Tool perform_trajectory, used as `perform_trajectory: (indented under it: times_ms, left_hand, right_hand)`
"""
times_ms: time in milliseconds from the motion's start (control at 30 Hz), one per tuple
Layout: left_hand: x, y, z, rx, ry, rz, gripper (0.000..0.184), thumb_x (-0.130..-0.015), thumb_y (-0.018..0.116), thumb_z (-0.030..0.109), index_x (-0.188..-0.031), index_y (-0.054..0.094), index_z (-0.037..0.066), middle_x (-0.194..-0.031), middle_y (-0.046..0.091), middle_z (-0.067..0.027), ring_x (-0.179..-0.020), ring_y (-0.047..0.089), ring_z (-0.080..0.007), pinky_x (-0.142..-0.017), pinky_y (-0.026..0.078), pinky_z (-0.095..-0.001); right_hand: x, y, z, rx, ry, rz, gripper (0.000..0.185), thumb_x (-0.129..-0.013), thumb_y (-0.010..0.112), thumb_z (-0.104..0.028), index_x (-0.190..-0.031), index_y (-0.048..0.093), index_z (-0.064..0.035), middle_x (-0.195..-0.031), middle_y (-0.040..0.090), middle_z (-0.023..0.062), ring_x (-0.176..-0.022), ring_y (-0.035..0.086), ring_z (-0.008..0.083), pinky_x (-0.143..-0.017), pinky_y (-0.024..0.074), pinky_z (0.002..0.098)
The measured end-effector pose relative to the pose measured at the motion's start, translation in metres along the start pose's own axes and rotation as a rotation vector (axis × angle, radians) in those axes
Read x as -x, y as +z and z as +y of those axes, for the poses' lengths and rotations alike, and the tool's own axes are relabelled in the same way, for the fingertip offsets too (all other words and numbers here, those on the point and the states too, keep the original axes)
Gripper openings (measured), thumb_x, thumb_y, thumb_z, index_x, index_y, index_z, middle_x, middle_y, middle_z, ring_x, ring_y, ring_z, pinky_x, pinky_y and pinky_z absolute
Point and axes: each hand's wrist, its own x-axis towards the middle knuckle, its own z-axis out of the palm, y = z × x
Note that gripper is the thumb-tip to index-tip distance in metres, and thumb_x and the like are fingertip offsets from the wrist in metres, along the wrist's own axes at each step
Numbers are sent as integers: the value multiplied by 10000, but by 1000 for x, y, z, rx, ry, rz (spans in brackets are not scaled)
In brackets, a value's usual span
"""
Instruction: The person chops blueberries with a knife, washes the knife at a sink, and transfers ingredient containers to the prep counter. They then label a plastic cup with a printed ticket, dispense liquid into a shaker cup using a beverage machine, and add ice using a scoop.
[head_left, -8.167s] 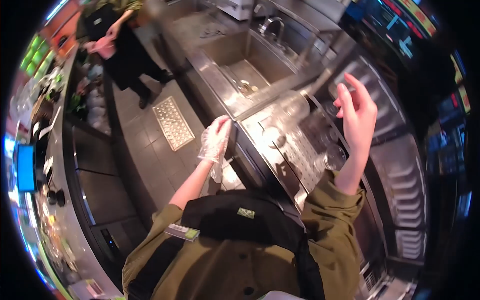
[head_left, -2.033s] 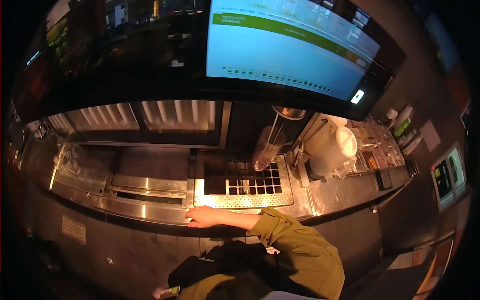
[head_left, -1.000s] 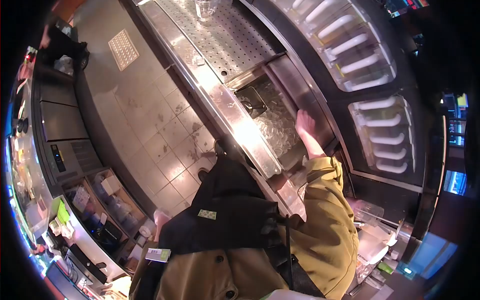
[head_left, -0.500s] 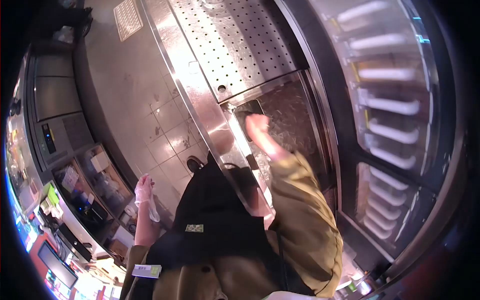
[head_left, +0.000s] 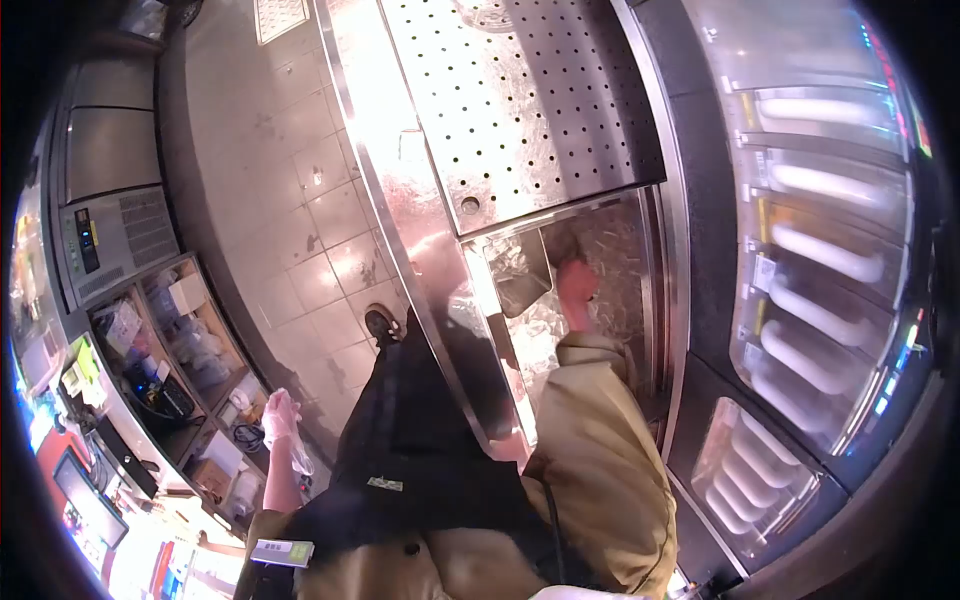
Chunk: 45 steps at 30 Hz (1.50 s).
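My right hand (head_left: 577,284) is down in a steel bin of what looks like loose ice (head_left: 620,250). Its fingers are closed, with a dark, blurred thing (head_left: 564,243) just beyond them whose kind I cannot make out. Beside the hand, on its left, a dark rectangular tub (head_left: 525,283) sits in the bin near the front edge. Well apart from the bin, my left hand (head_left: 282,415) hangs over the floor at my left side. It wears a loose clear plastic glove, and its fingers look curled with nothing visible in them.
A perforated steel drainboard (head_left: 540,110) adjoins the bin's far side. To the right stands a unit with several white curved handles (head_left: 825,185). On the left are open shelves (head_left: 190,340) with boxes and bags, beneath a cluttered counter. Tiled floor (head_left: 310,215) lies between.
My right hand has moved right, off the dark tub and into the ice. My left hand has dropped slightly lower. The view has shifted, bringing more of the bin into sight.
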Motion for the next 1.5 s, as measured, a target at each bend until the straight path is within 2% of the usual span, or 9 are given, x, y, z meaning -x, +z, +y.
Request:
perform_trajectory:
  times_ms: [167, 267, 633, 767, 967, 1100, 1233, 1367, 1500]
  left_hand:
    - [-17, 5, -6, -105, -83, -89, 187, -827, 473, 224, -904, 551, 73, -649, 510, -20, -517, 518, -112, -394, 414, -248]
    - [-25, 18, 23, -169, 85, -124, 196, -823, 498, 208, -932, 567, 61, -693, 540, -16, -577, 531, -103, -502, 427, -237]
    - [78, 55, 226, -11, 1103, -93, 241, -851, 499, 167, -1038, 530, 17, -920, 557, -36, -809, 517, -111, -737, 420, -225]
    - [153, 122, 269, 152, 1353, -505, 260, -850, 492, 138, -1060, 508, -15, -973, 555, -80, -863, 512, -122, -795, 406, -243]
    - [335, 248, 187, 18, 1638, -1276, 330, -784, 578, 74, -1099, 493, 25, -1043, 548, -77, -936, 529, -142, -844, 414, -254]
    - [488, 270, 90, -734, 1918, -1282, 714, -616, 729, 317, -1191, 408, 42, -1141, 500, -142, -1010, 517, -239, -891, 391, -304]
    - [565, 302, -31, -566, 1908, -1777, 1072, -545, 748, 402, -1333, 89, 99, -1350, 217, -157, -1219, 281, -288, -1000, 248, -303]
    - [599, 346, -118, -455, 2001, -1738, 1282, -470, 757, 482, -1303, -101, 22, -1363, -8, -232, -1268, 74, -344, -1030, 166, -358]
    - [609, 375, -148, -199, 2140, -1530, 1264, -465, 756, 467, -1305, -82, 32, -1335, 119, -253, -1184, 230, -418, -967, 270, -418]
  right_hand:
    - [8, -38, 12, -118, -223, 46, 283, -746, 505, -222, -608, 572, 15, -667, 604, 161, -539, 597, 253, -498, 476, 363]
    - [1, -22, 44, -857, 28, -318, 248, -743, 508, -186, -675, 570, 44, -663, 597, 144, -529, 581, 201, -487, 469, 322]
    - [121, -85, 74, -1703, 11, -214, 227, -784, 490, -206, -846, 544, 5, -693, 596, 71, -604, 549, 105, -493, 415, 238]
    - [243, -204, 118, -1843, 213, -124, 140, -787, 487, -95, -746, 540, 27, -647, 563, 85, -566, 544, 143, -587, 460, 244]
    - [430, -250, 241, -1459, 438, 120, 206, -758, 479, -138, -604, 530, -10, -491, 504, 33, -438, 461, 94, -434, 346, 218]
    - [549, -258, 328, -1374, 737, 185, 206, -741, 444, -131, -611, 517, 11, -545, 519, 45, -441, 457, 100, -428, 349, 225]
    - [625, -282, 402, -1235, 917, 229, 211, -735, 436, -140, -633, 532, 19, -535, 514, 43, -444, 455, 90, -414, 348, 220]
    - [641, -293, 467, -1094, 939, 199, 246, -754, 408, -139, -649, 548, 35, -534, 535, 77, -407, 473, 117, -380, 364, 233]
    - [620, -309, 507, -755, 890, -24, 282, -772, 415, -176, -617, 555, 13, -554, 573, 81, -432, 520, 144, -440, 419, 280]
